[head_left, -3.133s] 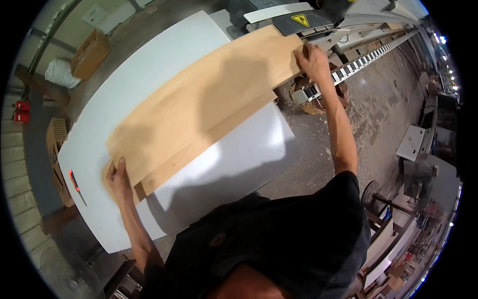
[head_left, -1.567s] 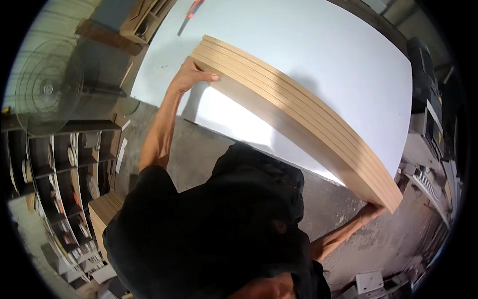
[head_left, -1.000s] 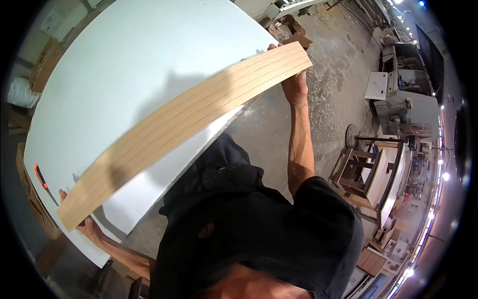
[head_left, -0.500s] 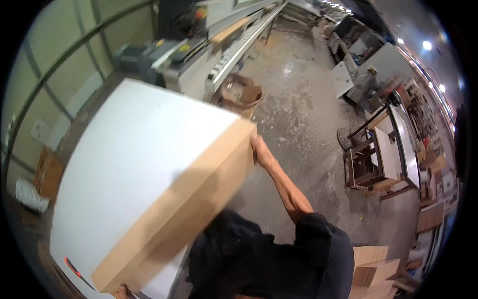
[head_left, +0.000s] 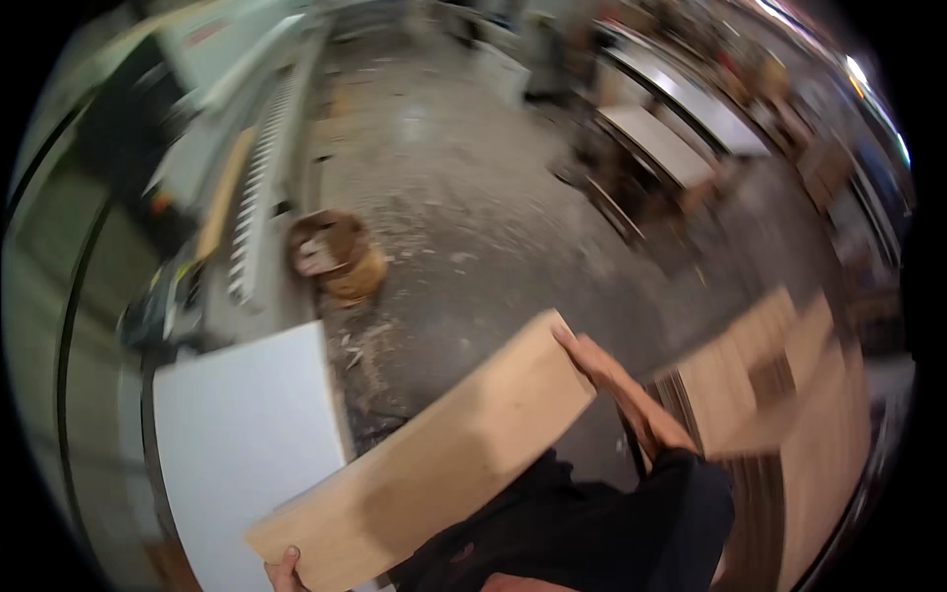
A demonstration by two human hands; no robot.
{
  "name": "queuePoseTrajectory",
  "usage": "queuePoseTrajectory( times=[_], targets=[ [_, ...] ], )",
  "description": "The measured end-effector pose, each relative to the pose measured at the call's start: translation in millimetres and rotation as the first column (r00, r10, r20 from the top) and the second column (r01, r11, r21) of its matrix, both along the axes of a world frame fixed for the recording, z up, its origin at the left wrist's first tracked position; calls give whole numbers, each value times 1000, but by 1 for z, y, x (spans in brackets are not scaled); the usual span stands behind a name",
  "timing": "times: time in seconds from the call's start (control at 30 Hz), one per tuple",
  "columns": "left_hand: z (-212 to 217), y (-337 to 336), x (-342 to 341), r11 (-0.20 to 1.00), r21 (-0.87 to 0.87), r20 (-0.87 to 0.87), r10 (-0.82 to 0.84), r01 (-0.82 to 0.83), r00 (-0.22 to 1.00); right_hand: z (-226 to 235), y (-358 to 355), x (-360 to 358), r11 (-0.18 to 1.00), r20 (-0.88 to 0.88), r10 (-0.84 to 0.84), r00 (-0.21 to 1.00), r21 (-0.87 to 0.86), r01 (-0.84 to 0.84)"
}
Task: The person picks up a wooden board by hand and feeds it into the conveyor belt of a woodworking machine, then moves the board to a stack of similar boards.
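A long, light wooden board, perhaps a stack of boards, lies across the front of my body, slanting from lower left to upper right. My left hand grips its near left end, thumb on top. At the far right end my right hand is closed on the short edge. Part of the fingers of both hands is hidden beneath the wood. The board's left end overlaps a white table top in this view; whether it touches there I cannot tell.
Stacked wooden boards stand at my right. A brown bin with scraps is on the floor ahead, by a long machine with a toothed rail. Farther right is a table-like frame. Wood chips litter the concrete floor.
My view has turned right, and both hands have carried the wood off the white top toward the right. The stacked boards at my right now show much more.
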State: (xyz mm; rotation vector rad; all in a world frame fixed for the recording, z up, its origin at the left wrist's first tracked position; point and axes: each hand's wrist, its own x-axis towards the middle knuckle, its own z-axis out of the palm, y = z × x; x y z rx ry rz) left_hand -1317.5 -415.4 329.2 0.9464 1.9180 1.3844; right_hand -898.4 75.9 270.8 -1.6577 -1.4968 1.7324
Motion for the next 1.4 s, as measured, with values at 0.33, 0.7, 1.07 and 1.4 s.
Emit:
queuePoseTrajectory(
  times=[0.33,0.7,1.07,1.4],
  targets=[
    [47,387,53,957,-105,250,-238,271,939,4,67,151,871,42,-485,873,-60,487],
    [-16,756,134,802,-152,495,-445,578,747,-33,81,290,389,-2,-921,389,-20,921],
    [-29,1120,392,321,-233,346,-855,918,387,-9,135,358,-252,44,-966,-254,32,967],
    [-21,1237,675,-46,-303,297,-954,952,48,-68,127,406,-597,55,-801,-596,0,802]
  ],
)
